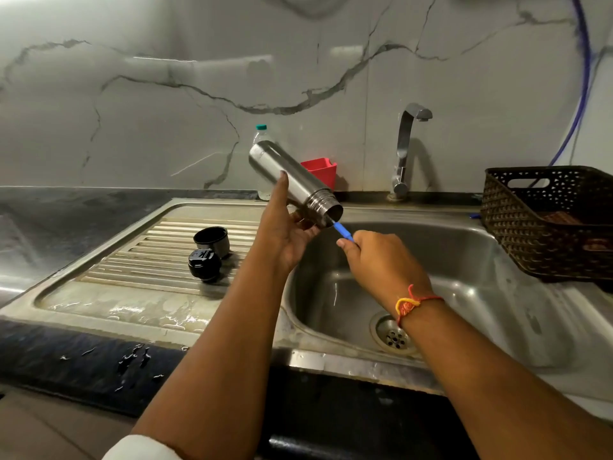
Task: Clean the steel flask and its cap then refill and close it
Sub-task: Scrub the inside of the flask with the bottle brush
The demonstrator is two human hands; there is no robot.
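Grey-veined marble wall is backing a dark stone surface [49, 210] carrying a stainless steel sink [464, 260] with a ribbed drainboard [149, 260].

Left hand [285, 234] is gripping the cylindrical steel flask [292, 180] near its threaded neck, fingers curled underneath, one digit lying up along the body. Flask is being held in the air over the basin's left rim, tilted, base up-left, open mouth pointing down-right. Probably so dirty water is draining into the basin and the mouth is facing the other hand.

Right hand [374, 257] is pinching a thin blue plastic brush handle [343, 232]. The far end is going into the flask mouth, with the head hidden inside. Reading this as the inside-scrub step.

Black cup-shaped cap [212, 240], mouth up, and black round stopper [204, 264] are sitting just beside each other on the drainboard, well apart from the flask. Likely parked there so drips are running off. Can't tell if they're washed.

Chrome tap [406, 151] isn't showing any stream. Red plastic tub [320, 172] and clear plastic bottle with a teal lid [260, 134] are standing at the wall behind the flask. Dark brown woven basket [547, 224] is sitting right of the basin.

Refill and closing aren't started yet.
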